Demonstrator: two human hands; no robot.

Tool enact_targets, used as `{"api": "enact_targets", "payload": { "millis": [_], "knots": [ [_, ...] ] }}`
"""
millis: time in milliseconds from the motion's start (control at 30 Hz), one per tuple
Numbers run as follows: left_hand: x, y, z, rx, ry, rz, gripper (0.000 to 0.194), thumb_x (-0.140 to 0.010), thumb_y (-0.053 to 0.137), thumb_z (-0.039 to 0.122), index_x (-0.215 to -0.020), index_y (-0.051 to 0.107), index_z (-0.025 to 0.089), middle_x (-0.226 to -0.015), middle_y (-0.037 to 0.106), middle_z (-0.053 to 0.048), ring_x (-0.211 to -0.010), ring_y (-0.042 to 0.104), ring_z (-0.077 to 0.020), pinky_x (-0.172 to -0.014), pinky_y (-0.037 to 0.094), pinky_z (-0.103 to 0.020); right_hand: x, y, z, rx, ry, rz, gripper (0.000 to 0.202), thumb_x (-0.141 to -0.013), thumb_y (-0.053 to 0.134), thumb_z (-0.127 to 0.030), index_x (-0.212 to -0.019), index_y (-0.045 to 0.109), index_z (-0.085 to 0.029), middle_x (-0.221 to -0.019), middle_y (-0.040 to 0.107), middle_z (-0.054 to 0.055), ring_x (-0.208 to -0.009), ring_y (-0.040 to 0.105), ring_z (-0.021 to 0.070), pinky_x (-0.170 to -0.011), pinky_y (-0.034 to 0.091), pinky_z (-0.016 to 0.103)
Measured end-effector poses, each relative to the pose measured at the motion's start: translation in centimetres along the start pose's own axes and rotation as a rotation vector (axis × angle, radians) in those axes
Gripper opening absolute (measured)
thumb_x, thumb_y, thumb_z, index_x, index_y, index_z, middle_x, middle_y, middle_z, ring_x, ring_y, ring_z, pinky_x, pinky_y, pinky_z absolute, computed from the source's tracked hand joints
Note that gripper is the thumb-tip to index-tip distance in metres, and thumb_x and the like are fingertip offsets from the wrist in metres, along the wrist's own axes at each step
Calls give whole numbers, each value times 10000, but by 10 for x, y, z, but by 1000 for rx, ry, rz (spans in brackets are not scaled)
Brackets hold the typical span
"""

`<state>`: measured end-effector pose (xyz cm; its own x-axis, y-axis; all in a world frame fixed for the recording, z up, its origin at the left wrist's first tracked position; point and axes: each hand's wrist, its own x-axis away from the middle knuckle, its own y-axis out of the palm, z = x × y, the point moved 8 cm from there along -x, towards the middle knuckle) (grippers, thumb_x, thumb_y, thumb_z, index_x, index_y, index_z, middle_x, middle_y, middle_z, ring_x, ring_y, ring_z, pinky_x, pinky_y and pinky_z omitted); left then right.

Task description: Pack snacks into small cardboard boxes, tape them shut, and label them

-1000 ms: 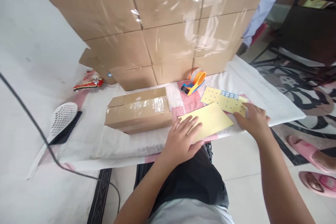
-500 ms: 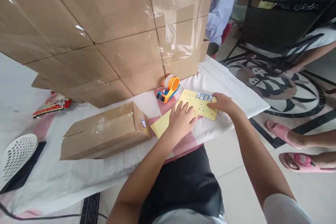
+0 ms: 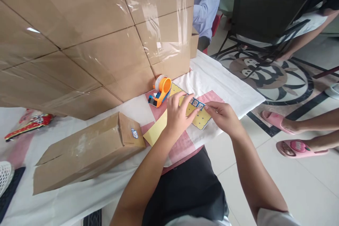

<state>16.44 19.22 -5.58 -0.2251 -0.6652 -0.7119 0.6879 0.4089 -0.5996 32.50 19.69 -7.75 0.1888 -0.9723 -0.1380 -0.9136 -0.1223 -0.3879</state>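
Note:
A yellow card [image 3: 200, 119] with a wavy edge and small dark dots lies on the cloth in front of me. A short strip of blue-outlined stickers [image 3: 196, 103] runs along it between my hands; whether it is raised from the card I cannot tell. My right hand [image 3: 224, 116] pinches the strip's right end between thumb and fingers. Over the card's left part is my left hand [image 3: 178, 113], fingers apart and curved, thumb close to the strip. Under the left wrist a plain yellow sheet [image 3: 156, 129] shows. Behind the card stands an orange and blue tape dispenser [image 3: 160, 91].
Taped cardboard boxes [image 3: 106, 42] are stacked along the far side of the table. A long carton [image 3: 87, 148] lies to the left, with a red packet [image 3: 30, 123] and a white basket [image 3: 5, 176] beyond. Other people sit near a black chair [image 3: 265, 10].
My right hand has shifted from lying on the card's right edge to pinching the sticker strip. My left hand has risen from flat on the card, fingers now curved. The view has turned slightly.

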Motion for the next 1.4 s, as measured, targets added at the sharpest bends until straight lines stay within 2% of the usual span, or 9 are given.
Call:
{"api": "enact_targets", "payload": {
  "millis": [100, 200, 400, 633, 800, 933, 1067, 1233, 1400],
  "knots": [
    [-1, -4, 1, 153, -28, 2, 289, -947, 690, 357, -1196, 621, 226, -1122, 698, -81, -1079, 662, -228, -973, 538, -401, 8, 9, -15, 39, -81, 30, 315, -1031, 506, -392, -1049, 751, -195, -936, 754, 60, -828, 679, 228, -741, 506, 339],
    [-1, -5, 4, 258, -15, -20, 232, -966, 649, 331, -1165, 624, 212, -1084, 726, -72, -1031, 691, -196, -919, 572, -344, 16, 16, -29, 12, -133, 48, 283, -1044, 473, -331, -1091, 724, -209, -955, 736, 59, -858, 681, 229, -759, 517, 345],
    [4, -9, 16, -20, 113, 27, 237, -982, 584, 305, -1147, 708, 188, -1055, 796, -84, -945, 745, -217, -841, 551, -357, 25, 25, -47, 82, -218, 109, 278, -1047, 430, -240, -1037, 707, -224, -931, 694, 75, -894, 649, 249, -796, 523, 389],
    [9, -7, 23, -123, 157, 72, 270, -959, 544, 156, -1162, 722, 164, -1028, 812, -72, -872, 749, -205, -754, 464, -365, 30, 32, -42, 154, -220, 200, 273, -1039, 426, -209, -1084, 696, -217, -952, 702, 85, -916, 652, 254, -814, 524, 391],
    [8, -10, 22, -81, 131, 58, 236, -972, 536, 187, -1112, 725, 173, -993, 812, -64, -870, 744, -202, -777, 443, -369, 33, 33, -33, 62, -137, 212, 295, -1043, 441, -254, -1149, 713, -218, -1002, 713, 87, -912, 683, 245, -802, 541, 376],
    [8, -8, 22, -62, 143, -6, 259, -958, 590, 318, -1134, 727, 186, -1038, 811, -76, -928, 739, -229, -806, 445, -399, 34, 28, -29, -57, -36, 240, 263, -1002, 494, -293, -1038, 740, -209, -937, 723, 58, -870, 686, 230, -774, 531, 346],
    [9, -4, 24, -125, 162, -29, 286, -985, 569, 375, -1142, 738, 206, -1040, 816, -72, -929, 736, -225, -793, 435, -405, 30, 23, -29, -108, 54, 234, 196, -919, 554, -293, -831, 707, -208, -739, 667, 13, -708, 616, 196, -682, 481, 313],
    [11, -1, 24, -136, 158, -21, 271, -1001, 563, 325, -1173, 736, 207, -1064, 815, -63, -932, 733, -209, -783, 424, -401, 27, 19, -41, -21, 2, 267, 260, -903, 526, -231, -645, 552, -207, -647, 573, -3, -618, 498, 153, -624, 412, 298],
    [12, -3, 26, -161, 157, 19, 256, -1005, 565, 293, -1172, 733, 198, -1048, 818, -58, -898, 734, -199, -768, 409, -404, 28, 23, -43, 30, -7, 272, 284, -953, 516, -259, -679, 565, -200, -649, 570, -6, -602, 479, 142, -597, 382, 296]
  ]
}}
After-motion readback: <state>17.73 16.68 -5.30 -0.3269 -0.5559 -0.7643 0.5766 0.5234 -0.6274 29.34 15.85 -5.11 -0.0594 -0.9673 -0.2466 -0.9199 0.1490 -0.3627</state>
